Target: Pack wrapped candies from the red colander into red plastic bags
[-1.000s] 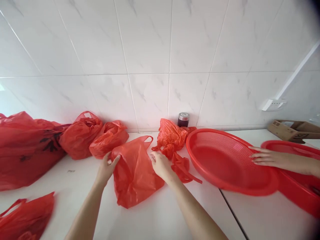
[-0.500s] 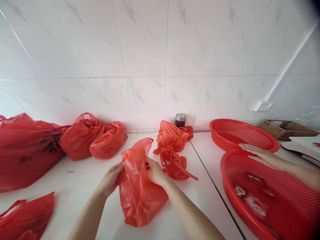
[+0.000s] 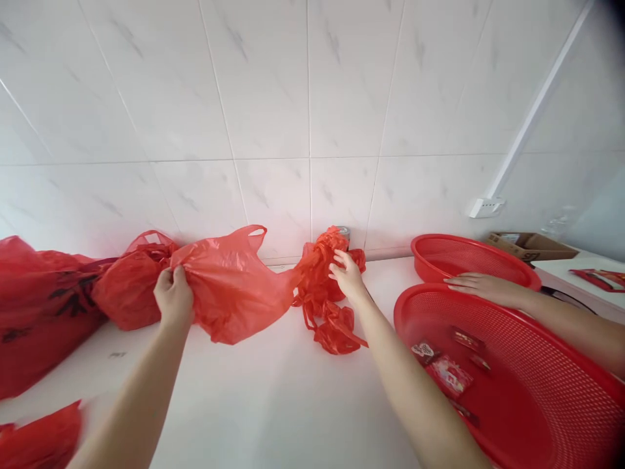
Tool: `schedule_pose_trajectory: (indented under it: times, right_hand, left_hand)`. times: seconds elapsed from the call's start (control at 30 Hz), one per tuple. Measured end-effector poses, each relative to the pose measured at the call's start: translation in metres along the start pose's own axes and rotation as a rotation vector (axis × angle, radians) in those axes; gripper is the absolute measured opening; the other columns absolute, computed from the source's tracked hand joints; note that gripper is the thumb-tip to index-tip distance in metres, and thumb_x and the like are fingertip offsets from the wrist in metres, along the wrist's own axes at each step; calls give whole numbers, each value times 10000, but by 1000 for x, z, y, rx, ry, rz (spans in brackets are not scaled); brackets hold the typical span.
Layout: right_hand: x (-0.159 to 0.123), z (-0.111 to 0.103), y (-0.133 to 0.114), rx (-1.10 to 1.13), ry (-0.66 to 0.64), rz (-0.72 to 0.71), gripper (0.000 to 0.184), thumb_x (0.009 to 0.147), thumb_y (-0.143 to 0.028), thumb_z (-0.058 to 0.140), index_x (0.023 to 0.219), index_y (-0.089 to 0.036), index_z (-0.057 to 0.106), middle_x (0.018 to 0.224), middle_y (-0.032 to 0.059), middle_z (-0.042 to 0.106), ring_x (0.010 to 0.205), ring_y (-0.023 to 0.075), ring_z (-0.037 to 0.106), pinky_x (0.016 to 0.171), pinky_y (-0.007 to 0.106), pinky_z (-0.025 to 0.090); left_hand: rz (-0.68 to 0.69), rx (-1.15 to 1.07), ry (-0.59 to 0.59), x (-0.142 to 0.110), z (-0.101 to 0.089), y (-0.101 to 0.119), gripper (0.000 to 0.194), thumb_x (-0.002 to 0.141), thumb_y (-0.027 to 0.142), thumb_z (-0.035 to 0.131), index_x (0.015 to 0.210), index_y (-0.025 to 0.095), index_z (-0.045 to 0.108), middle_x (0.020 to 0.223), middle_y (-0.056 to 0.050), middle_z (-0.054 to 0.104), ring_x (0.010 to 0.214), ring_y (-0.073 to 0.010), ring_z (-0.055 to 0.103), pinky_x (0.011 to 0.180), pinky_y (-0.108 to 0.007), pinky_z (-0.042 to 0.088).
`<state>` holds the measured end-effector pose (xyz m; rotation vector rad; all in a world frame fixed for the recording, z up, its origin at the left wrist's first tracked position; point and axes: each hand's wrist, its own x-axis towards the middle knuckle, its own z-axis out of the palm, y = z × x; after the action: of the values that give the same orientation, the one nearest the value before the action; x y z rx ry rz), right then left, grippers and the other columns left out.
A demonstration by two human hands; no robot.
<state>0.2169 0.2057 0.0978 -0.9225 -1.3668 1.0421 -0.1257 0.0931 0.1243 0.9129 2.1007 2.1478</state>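
My left hand (image 3: 174, 294) pinches one side of a thin red plastic carrier bag (image 3: 234, 283). The bag spreads sideways above the white table, with a handle loop at its top. Its right end tapers into a heap of crumpled red plastic bags (image 3: 315, 277), where I cannot tell one from another. At the right side of that heap is my right hand (image 3: 349, 277), its fingers apart and against or just in front of the plastic.
Filled red bags (image 3: 131, 290) line the wall at left; another red bag (image 3: 39, 436) lies near front left. A co-worker's hand (image 3: 483, 288) rests on a large red basket (image 3: 551, 365) holding several small packets. Behind are another red basket (image 3: 476, 251) and a cardboard box (image 3: 532, 247).
The carrier bag has risen and spread out to the left with my left hand. My right hand has left the bag's opening for the heap. The front red basket has come left.
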Motion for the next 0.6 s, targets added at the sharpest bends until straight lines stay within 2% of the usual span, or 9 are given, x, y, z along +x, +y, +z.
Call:
schedule_pose_trajectory:
  times: [0.07,0.13,0.23,0.33,0.4,0.47,0.53,0.6]
  right_hand:
    - [2,-6,-7,-91,-9,-3,386,782,-288,568,1162,-225,571,1272,104,567,991,200,630,771,357,557]
    - [-4,-10,-16,-178,-14,-32,328,816,-284,536,1135,-224,582,1253,87,585,1014,189,625,831,359,537]
    - [-28,-13,-23,-311,-37,-91,297,876,-305,477,1150,-238,568,1250,56,589,1048,166,610,924,349,491]
    - [-61,-14,-15,-480,-97,-122,262,879,-303,500,1113,-250,604,1233,47,588,1139,187,554,993,369,431]
    - [-85,-16,0,-606,-139,-102,240,832,-286,577,1057,-243,645,1235,73,579,1174,244,523,1003,433,401]
    - [-108,-17,21,-720,-178,-56,260,751,-248,665,1010,-230,676,1243,110,573,1142,313,534,956,507,404]
    - [-124,-18,40,-804,-210,-20,322,685,-188,709,1004,-227,689,1260,132,569,1092,349,558,891,531,426]
    - [-134,-19,54,-853,-225,-19,369,680,-146,699,1038,-236,683,1295,127,556,1093,344,564,873,503,441]
  left_hand:
    - [101,96,-8,8,10,9,334,905,404,558,1100,139,619,1079,-64,647,967,-231,630,842,-431,522]
    - [186,176,-64,11,18,16,364,911,396,549,1177,150,589,1107,-77,646,987,-234,631,871,-457,511]
    - [314,267,-150,-6,30,22,501,927,341,517,1360,101,443,1273,-148,574,1159,-278,558,983,-486,443]
    - [466,351,-208,-54,38,22,574,913,286,513,1423,69,364,1473,-198,385,1381,-322,310,1130,-511,240]
    - [554,405,-301,-101,39,14,514,900,301,529,1392,172,446,1516,-150,353,1403,-325,277,1141,-561,165]
    - [636,466,-456,-149,36,2,376,885,306,548,1255,261,593,1474,-110,437,1399,-339,295,1126,-621,129]
    - [747,671,-634,-185,32,-14,379,904,304,496,1270,275,590,1517,-132,371,1426,-374,222,1086,-687,118]
    - [784,838,-760,-203,29,-27,406,913,309,468,1307,296,564,1543,-122,331,1436,-373,196,1079,-688,131]
